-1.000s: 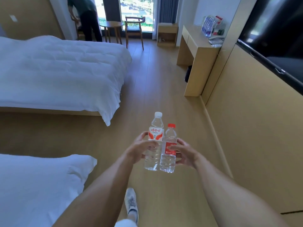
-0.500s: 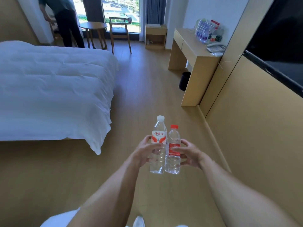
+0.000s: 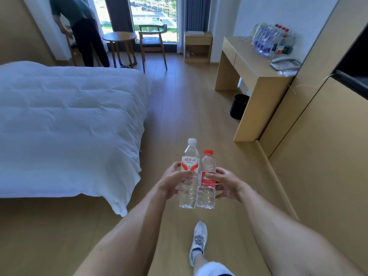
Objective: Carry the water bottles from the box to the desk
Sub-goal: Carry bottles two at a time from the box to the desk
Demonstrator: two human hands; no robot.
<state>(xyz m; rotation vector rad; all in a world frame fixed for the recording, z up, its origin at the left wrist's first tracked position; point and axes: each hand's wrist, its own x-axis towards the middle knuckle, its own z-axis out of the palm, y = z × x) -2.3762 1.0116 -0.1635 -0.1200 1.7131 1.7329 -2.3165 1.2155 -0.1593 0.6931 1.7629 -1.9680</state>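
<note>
Two water bottles stood upright and side by side in my head view, held out over the wooden floor [image 3: 179, 108] in front of me. My left hand [image 3: 172, 183] had its grip curled round the white-capped bottle [image 3: 189, 176], thumb across the front below the label. My right hand [image 3: 226, 184] had its grip wrapped round the red-capped bottle [image 3: 207, 194], fingers lying over its red label. The two bottles touched each other along their sides, the white-capped one standing a little taller.

Far to the right, the table [image 3: 253, 66] stood against the wall, well apart from my hands. A cluster of bottles [image 3: 266, 40] sat at its far end, with a telephone [image 3: 284, 64] just beside them on the near side. A black bin [image 3: 238, 106] sat on the floor under the table.

On the left, a bed [image 3: 69, 120] with a white duvet filled much of the view. Beyond it, near the window, I saw a round side table [image 3: 119, 36], a wooden chair [image 3: 153, 38], and another person [image 3: 79, 26] bent over. My shoe [image 3: 199, 240] showed on the floor below the bottles.
</note>
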